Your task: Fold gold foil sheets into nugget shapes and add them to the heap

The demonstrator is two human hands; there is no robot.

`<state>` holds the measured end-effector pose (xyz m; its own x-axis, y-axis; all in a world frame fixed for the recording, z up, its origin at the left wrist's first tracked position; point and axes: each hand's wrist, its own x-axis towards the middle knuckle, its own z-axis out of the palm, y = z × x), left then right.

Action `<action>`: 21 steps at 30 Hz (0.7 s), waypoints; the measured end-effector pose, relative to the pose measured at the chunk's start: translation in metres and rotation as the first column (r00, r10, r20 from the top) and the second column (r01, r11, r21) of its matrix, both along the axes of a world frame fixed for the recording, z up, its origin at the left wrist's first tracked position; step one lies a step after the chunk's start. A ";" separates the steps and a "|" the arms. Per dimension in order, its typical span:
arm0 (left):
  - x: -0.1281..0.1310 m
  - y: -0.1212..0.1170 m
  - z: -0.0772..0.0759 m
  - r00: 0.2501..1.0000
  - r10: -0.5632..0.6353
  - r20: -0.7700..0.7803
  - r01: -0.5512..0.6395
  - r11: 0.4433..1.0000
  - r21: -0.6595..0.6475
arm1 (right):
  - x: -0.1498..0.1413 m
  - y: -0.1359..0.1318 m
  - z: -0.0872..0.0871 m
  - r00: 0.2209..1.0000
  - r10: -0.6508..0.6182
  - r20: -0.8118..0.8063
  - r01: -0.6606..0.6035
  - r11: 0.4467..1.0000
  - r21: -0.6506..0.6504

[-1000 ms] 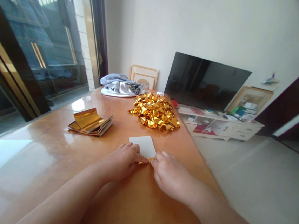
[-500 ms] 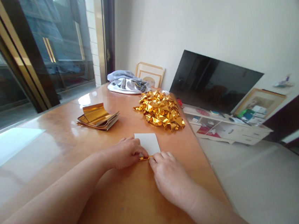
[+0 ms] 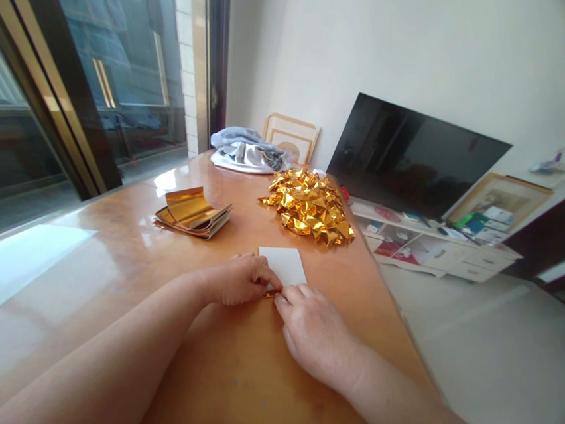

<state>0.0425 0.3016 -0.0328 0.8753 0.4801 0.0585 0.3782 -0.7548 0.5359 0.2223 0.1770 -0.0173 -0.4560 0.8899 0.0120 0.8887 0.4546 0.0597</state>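
A sheet of gold foil paper [image 3: 284,265] lies white side up on the table, its near edge folded over into a narrow gold strip. My left hand [image 3: 243,279] rests at the sheet's left side, fingers curled and the index finger pressing on the fold. Close beside it, my right hand [image 3: 315,319] has its fingers bent together over the right part of the same folded edge. The fingertips of both hands nearly meet there, and my right hand hides part of the strip.
Beyond my left hand sits a stack of gold foil paper [image 3: 195,214]. A heap of folded gold foil pieces [image 3: 312,209] lies near the right edge of the wooden table [image 3: 218,378]. Folded cloth [image 3: 241,152] is at the far end. A television [image 3: 417,152] stands past the table.
The fingertips of my two hands have come closer together along the fold, my right hand shifting slightly left. The whole view has turned a little, moving the scene rightward.
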 end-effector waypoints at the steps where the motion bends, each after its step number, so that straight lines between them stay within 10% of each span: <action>1: 0.000 0.001 0.000 1.000 -0.005 0.003 0.005 1.000 -0.007 | -0.001 0.000 0.000 1.000 0.003 -0.001 -0.003 1.000 0.001; 21: 0.000 0.003 -0.002 0.998 -0.031 0.061 0.038 0.992 -0.118 | -0.014 0.002 -0.006 0.993 0.097 -0.074 -0.095 0.995 0.043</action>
<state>0.0426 0.3048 -0.0348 0.8883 0.4560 0.0547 0.3179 -0.6966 0.6432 0.2081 0.1787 -0.0229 -0.5358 0.8402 0.0836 0.8437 0.5366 0.0134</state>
